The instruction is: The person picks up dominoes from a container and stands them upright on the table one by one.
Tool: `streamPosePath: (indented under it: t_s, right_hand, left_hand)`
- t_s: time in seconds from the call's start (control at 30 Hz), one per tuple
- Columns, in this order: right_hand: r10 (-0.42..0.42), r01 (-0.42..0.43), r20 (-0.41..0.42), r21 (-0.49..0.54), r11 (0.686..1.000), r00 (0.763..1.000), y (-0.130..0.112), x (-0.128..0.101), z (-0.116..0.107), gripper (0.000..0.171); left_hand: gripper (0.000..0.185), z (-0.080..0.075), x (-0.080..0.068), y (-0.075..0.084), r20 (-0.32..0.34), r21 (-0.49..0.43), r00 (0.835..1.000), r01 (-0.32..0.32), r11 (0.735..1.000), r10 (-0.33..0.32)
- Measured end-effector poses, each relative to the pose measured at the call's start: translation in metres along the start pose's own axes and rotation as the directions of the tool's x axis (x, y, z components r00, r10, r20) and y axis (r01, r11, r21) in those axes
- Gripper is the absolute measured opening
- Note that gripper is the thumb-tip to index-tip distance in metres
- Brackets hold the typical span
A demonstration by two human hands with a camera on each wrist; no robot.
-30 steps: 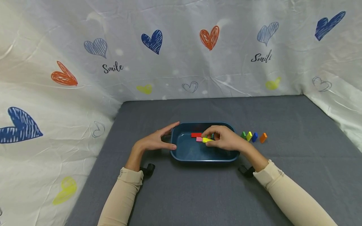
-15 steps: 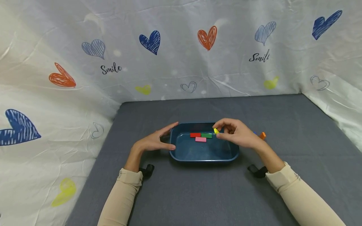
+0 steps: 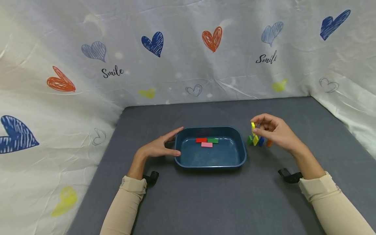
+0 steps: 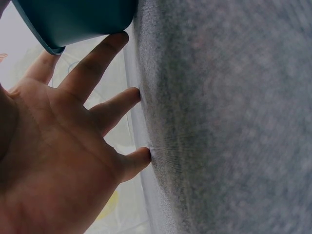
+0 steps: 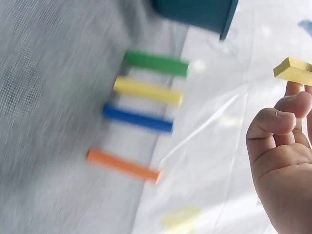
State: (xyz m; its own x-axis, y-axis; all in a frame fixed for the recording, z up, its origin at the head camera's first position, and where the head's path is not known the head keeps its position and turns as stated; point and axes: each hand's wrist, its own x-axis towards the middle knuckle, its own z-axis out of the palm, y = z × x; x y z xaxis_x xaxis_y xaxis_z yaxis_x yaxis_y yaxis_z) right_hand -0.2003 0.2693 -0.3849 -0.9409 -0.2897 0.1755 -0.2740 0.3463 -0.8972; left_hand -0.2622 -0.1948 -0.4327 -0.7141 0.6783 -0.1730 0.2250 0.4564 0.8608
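Fingers of the right hand pinch a small yellow block, held upright above a row of standing blocks on the grey bench: green, yellow, blue and orange (this last partly hidden by the hand). Just left of the row sits the blue tray, holding red, green and pink pieces. The left hand rests relaxed and unclenched against the tray's left wall.

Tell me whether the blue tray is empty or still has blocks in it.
Not empty. The blue tray holds three flat blocks: red block, green block and pink block.
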Motion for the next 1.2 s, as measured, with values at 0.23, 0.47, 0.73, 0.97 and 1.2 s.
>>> streamPosePath:
  t_s: [0.23, 0.47, 0.73, 0.97, 1.2]
  right_hand:
    - [0.047, -0.052, -0.100, -0.044, 0.998, 0.994, 0.019, -0.014, -0.023, 0.025]
    - [0.065, -0.071, -0.139, -0.042, 0.997, 0.988, 0.041, -0.027, -0.042, 0.025]
    - [0.129, -0.144, -0.141, -0.103, 0.984, 0.982, 0.063, -0.038, -0.057, 0.025]
    - [0.224, -0.234, -0.066, -0.254, 0.938, 0.972, 0.073, -0.042, -0.057, 0.032]
    - [0.264, -0.263, -0.041, -0.317, 0.911, 0.964, 0.076, -0.040, -0.056, 0.032]
  left_hand:
    - [0.100, 0.000, -0.001, -0.001, -0.010, -0.012, 1.000, -0.005, 1.000, 0.005]
    - [0.100, 0.000, -0.001, -0.002, -0.012, -0.003, 1.000, -0.002, 1.000, 0.002]
    - [0.100, -0.001, 0.000, -0.004, -0.008, -0.002, 1.000, -0.017, 1.000, 0.016]
    - [0.100, 0.000, 0.000, -0.004, -0.004, -0.006, 1.000, -0.012, 1.000, 0.012]
    - [0.099, 0.000, 0.001, -0.002, -0.007, -0.015, 1.000, -0.014, 1.000, 0.014]
